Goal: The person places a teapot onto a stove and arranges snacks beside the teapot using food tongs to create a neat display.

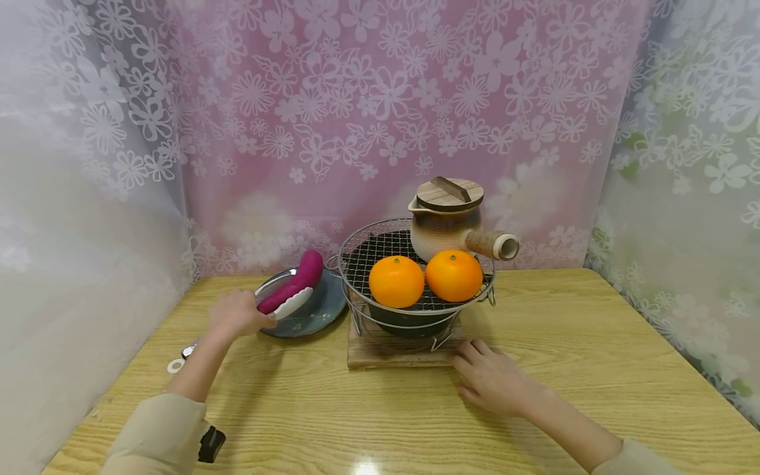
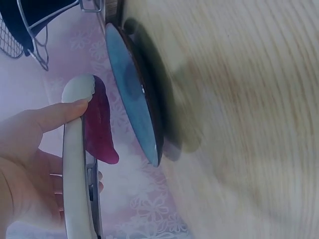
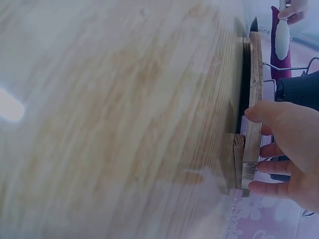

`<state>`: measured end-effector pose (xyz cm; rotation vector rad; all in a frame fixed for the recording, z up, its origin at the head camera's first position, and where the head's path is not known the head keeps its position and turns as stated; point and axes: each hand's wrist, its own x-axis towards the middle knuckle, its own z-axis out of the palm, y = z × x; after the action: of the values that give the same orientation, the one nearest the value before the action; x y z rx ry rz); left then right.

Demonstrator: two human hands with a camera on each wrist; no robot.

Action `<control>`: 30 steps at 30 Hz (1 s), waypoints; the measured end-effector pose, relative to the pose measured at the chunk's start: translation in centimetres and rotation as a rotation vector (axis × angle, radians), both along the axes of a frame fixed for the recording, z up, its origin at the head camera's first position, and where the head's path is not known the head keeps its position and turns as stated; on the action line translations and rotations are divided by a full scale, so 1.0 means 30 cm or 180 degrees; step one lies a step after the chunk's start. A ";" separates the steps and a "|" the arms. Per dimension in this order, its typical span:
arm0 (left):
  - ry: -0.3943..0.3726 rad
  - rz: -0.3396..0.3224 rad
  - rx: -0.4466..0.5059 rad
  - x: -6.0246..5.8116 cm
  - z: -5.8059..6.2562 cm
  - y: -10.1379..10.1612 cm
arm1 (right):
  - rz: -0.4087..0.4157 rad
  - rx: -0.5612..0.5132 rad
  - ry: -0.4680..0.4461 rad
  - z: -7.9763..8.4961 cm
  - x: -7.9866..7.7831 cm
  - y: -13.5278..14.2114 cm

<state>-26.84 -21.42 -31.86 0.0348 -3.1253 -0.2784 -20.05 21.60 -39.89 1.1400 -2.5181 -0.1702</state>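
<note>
My left hand grips white-tipped tongs, whose ring end sticks out behind my wrist. Between the tong tips is a long purple sweet potato, held over the blue-grey plate and apart from it in the left wrist view. My right hand holds the front right corner of a wooden board, thumb on its edge and the other fingers spread along its side. On that board stands a round wire-topped grill.
Two oranges sit at the front of the grill's mesh. Behind them a brown-and-cream teapot with a wooden lid stands on the mesh, its side handle jutting right. Flowered curtains enclose the wooden table at back and sides.
</note>
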 end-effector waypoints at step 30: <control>0.0035 -0.0003 0.0122 0.014 0.141 0.001 | 0.0019 -0.0069 0.0123 -0.013 -0.007 -0.003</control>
<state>-26.43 -21.40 -27.62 0.0320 -3.1089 -0.3374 -20.27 21.52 -40.29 1.1251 -2.4765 -0.1613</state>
